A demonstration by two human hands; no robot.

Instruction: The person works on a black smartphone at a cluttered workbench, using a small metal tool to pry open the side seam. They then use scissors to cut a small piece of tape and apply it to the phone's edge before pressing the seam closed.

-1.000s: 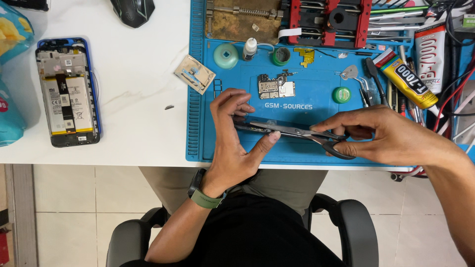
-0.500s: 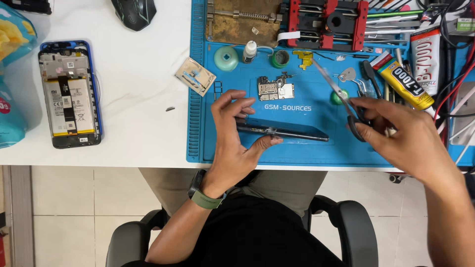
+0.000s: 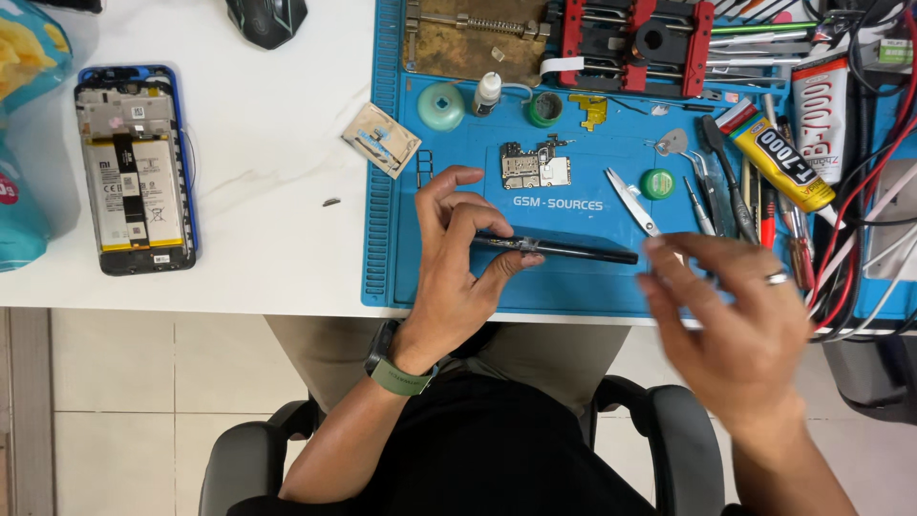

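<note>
Head view, looking down on a blue work mat (image 3: 458, 287) laid over a white table (image 3: 258, 191). Left hand (image 3: 457, 277) sits near the mat's 6 o'clock edge, its thumb and fingers closed on the left end of a slim black strip part (image 3: 564, 250), which lies flat and runs toward 3 o'clock. A green-strapped watch (image 3: 394, 368) is on that wrist. Right hand (image 3: 735, 325), blurred, hangs past the strip's 3 o'clock end w/ fingers spread wide, holding nothing; a ring (image 3: 777, 278) shows on one finger. Scissors (image 3: 635, 203) lie on the mat at abt 1 o'clock from the strip, apart from both hands; whether the right fingertips touch their handles cannot be told. At 12 o'clock from the left hand: a small circuit board (image 3: 535, 166). Farther toward 12: a small white bottle (image 3: 488, 93), a pale green round tin (image 3: 440, 105) and a red-and-black clamp fixture (image 3: 635, 43). At 3 o'clock of the mat: a yellow glue tube (image 3: 776, 158) beside a row of hand tools (image 3: 721, 191) and tangled cables (image 3: 860, 220). At 9 o'clock on the bare table: an opened phone (image 3: 136, 170), back cover off, battery showing. A tan shield plate (image 3: 381, 139) straddles the mat's 9 o'clock edge. A dark mouse (image 3: 266, 17) sits at 11 o'clock.
</note>
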